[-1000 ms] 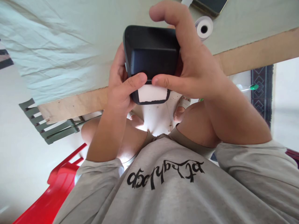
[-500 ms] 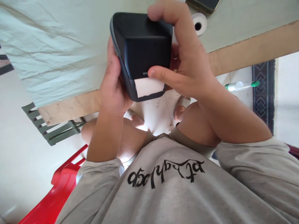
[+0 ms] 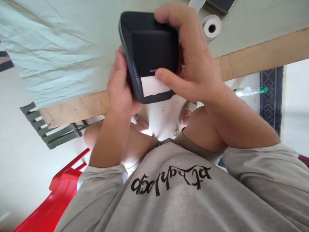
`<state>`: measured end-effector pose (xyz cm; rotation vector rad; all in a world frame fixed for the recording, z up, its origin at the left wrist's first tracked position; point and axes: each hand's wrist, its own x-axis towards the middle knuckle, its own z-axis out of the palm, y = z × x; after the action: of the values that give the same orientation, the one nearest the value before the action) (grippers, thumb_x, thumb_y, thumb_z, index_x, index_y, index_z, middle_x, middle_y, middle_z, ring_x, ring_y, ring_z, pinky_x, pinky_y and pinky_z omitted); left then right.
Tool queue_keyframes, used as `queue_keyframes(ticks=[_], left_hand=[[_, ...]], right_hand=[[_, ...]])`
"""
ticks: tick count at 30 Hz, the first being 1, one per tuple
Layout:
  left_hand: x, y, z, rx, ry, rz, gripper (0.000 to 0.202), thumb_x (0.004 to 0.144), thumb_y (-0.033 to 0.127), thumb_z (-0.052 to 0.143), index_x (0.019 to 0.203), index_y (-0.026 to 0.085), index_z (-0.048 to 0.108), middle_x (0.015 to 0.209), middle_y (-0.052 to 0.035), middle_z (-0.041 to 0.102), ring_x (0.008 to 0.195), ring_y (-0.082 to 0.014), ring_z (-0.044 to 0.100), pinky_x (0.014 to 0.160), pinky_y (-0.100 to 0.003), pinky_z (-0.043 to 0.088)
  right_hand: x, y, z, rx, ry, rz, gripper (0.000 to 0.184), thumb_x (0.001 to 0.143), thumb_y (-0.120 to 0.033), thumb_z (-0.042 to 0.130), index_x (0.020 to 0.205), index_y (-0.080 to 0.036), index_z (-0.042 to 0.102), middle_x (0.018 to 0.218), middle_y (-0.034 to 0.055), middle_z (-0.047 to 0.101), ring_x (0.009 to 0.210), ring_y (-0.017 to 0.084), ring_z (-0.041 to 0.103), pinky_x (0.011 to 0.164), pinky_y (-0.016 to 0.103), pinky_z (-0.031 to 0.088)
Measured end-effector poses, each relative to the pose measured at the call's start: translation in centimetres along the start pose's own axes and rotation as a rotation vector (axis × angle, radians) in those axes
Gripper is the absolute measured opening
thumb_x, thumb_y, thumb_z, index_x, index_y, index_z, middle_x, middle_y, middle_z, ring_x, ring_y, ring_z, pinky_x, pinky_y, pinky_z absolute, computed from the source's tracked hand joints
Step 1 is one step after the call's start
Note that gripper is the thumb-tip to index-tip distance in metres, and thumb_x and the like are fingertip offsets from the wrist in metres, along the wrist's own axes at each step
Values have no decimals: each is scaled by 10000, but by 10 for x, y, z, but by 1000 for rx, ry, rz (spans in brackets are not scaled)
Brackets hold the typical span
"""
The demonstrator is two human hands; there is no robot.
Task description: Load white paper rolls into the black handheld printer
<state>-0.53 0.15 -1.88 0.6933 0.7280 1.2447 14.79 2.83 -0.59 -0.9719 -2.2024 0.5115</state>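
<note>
A small black label printer (image 3: 151, 48) is held up in front of me above the table edge, with a strip of white paper (image 3: 152, 86) sticking out of its slot. My left hand (image 3: 119, 90) wraps around its left side and underside. My right hand (image 3: 193, 61) grips its right side, the index finger curled over the top and the thumb pressed on the paper strip by the slot.
A white paper roll (image 3: 211, 27) and a dark phone (image 3: 219, 4) lie on the pale cloth-covered table (image 3: 60, 48). The table's wooden edge (image 3: 260, 48) runs across. A green-capped marker (image 3: 251, 91), a red chair (image 3: 55, 199) and a green slatted object (image 3: 53, 129) are below.
Both hands have lifted and turned the printer, tilting its left side toward me. My left thumb has come off the paper slot; my right thumb now rests on the paper.
</note>
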Motion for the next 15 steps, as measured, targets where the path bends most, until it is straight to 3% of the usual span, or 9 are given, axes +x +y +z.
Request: queue_keyframes(ticks=[8,12,15], left_hand=[[3,-2,-9,42,39,26,291,933,261,292,884,216,575,906,-9,651,1109,-217,540,992,-350,412],[2,0,-4,45,65,10,297,922,328,310,873,205,576,991,-5,635,1213,-222,461,983,-376,442],[3,-1,-5,89,32,2,315,888,408,360,868,220,612,1110,17,601,1262,-244,411,942,-386,483]], right_hand=[[1,2,-7,-33,-72,-45,586,768,-490,446,1250,-174,339,1291,27,408,1241,94,379,1114,234,322],[1,-3,-15,61,-54,-13,582,708,-417,577,1195,-139,424,1226,49,447,1184,104,415,1091,211,368],[-1,-10,-20,358,-26,341,568,655,-425,639,1151,-223,451,1245,-24,385,1200,132,401,1050,221,433]])
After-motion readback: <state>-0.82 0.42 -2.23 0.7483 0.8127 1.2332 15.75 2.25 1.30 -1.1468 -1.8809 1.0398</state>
